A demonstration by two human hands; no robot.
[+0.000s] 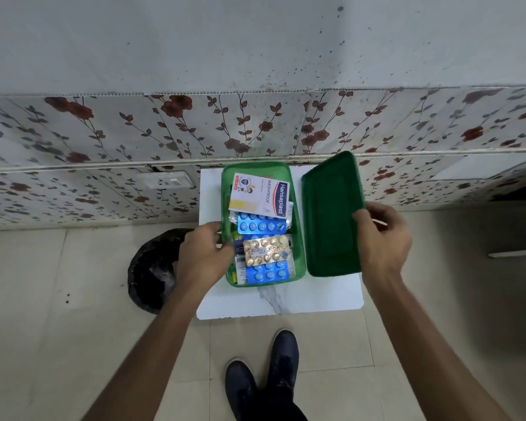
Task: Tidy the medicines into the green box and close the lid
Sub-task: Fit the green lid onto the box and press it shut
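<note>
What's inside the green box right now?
In the green box: a Hansaplast pack, two blue blister strips, a gold blister strip. More items lie underneath, mostly covered and unidentifiable.

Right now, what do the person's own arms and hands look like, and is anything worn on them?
Both arms are bare all the way into the frame: no sleeves show. The left hand and right hand are bare too, with no gloves, watch, bracelet or rings that I can make out.

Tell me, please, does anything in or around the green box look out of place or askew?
Nothing is spilled. The Hansaplast pack lies slightly skewed over the blister strips in the green box. The lid is off, tilted up in the right hand.
</note>
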